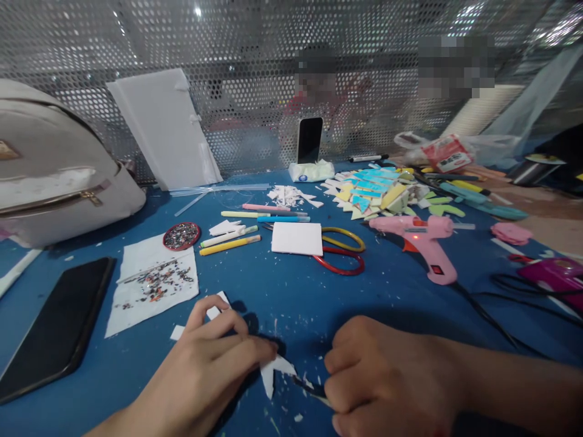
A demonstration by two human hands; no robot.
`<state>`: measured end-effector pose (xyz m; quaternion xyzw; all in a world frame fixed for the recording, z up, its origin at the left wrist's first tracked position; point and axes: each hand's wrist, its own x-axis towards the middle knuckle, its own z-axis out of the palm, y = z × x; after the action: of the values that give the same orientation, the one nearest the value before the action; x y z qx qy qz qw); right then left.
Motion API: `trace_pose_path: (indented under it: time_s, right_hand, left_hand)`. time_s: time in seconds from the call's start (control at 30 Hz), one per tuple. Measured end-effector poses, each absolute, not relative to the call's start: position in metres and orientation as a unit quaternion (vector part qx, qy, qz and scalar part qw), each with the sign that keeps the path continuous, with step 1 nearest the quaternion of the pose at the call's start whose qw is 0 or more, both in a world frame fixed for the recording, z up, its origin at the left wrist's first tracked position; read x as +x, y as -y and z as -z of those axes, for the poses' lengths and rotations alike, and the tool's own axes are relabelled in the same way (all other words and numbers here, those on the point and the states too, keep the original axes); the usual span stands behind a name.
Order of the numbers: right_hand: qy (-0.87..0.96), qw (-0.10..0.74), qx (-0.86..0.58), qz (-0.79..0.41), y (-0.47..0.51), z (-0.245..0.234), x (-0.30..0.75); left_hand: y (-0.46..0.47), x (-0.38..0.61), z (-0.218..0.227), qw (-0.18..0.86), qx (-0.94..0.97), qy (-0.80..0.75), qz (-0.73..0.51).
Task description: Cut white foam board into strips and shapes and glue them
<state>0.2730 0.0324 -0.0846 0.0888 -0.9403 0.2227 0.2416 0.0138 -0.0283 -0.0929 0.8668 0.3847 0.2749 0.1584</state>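
Note:
My left hand is low in the middle, its fingertips pressing a small white forked cut-out against the blue table. To its right my right hand is closed round a slim dark tool. The tool's tip points left, close to the cut-out's edge; its kind is hidden by the fist. Small white scraps lie around the tool. More white strips are beside and under my left fingers.
A pink glue gun with a black cord lies right. Scissors sit under a white card. Left are a phone, a bead-strewn sheet and a backpack. Markers and a coloured scrap heap lie farther back.

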Motion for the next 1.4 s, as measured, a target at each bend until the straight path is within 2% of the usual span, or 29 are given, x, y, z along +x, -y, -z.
trace_pose_path:
  time_s: [0.17, 0.6, 0.97, 1.3, 1.4]
  right_hand:
    - [0.927, 0.236, 0.104, -0.271, -0.035, 0.085, 0.271]
    - [0.923, 0.243, 0.108, -0.279, -0.032, 0.09, 0.271]
    - [0.916, 0.313, 0.063, -0.243, -0.029, 0.092, 0.277]
    - [0.924, 0.308, 0.048, -0.223, -0.029, 0.09, 0.276]
    - [0.906, 0.35, -0.008, -0.237, -0.025, 0.093, 0.279]
  left_hand:
    - [0.025, 0.015, 0.092, 0.167, 0.878, -0.356, -0.272]
    - [0.03, 0.02, 0.103, 0.157, 0.863, -0.382, -0.292]
    - [0.028, 0.017, 0.098, 0.172, 0.872, -0.368, -0.274]
    - [0.026, 0.016, 0.097, 0.172, 0.883, -0.355, -0.253]
    - [0.026, 0.016, 0.098, 0.178, 0.879, -0.349, -0.274]
